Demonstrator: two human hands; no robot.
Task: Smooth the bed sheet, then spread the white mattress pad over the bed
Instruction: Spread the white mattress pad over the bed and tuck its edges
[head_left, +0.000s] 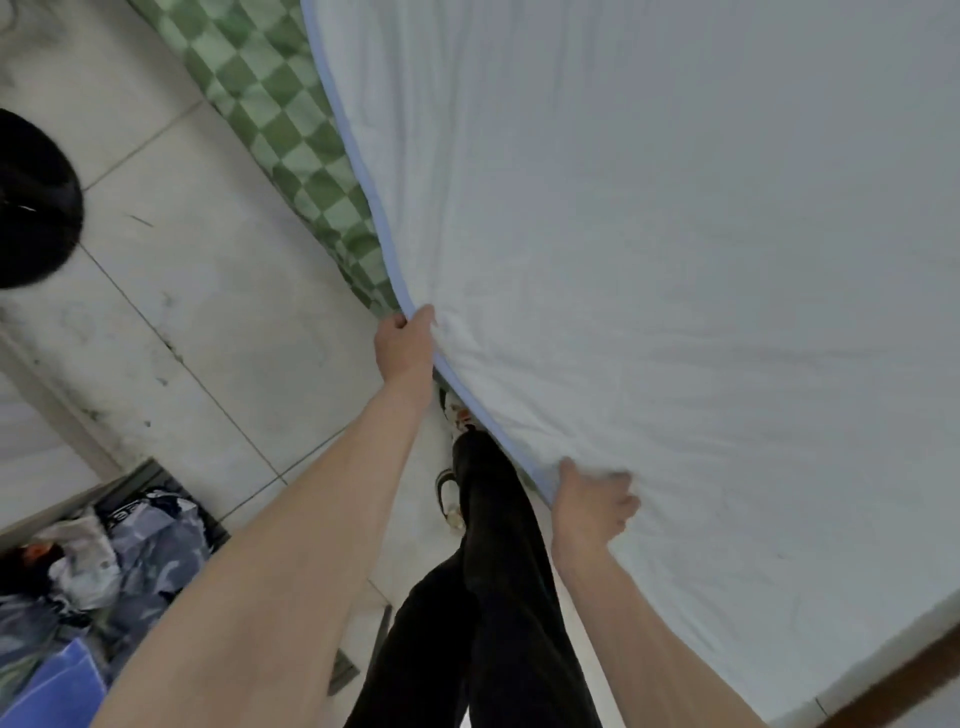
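White mattress pad (649, 260) covers the bed, stretching away from its blue-trimmed near edge (363, 171), with green checked bed sheet (291, 130) showing beyond that edge. Both hands clutch the edge: left hand (405, 348) farther along, right hand (592, 506) nearer the corner.

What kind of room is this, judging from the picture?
Most likely a bedroom: a bed under a white mattress pad, a green checkered sheet beneath it, a tiled floor, and a pile of clothes beside.
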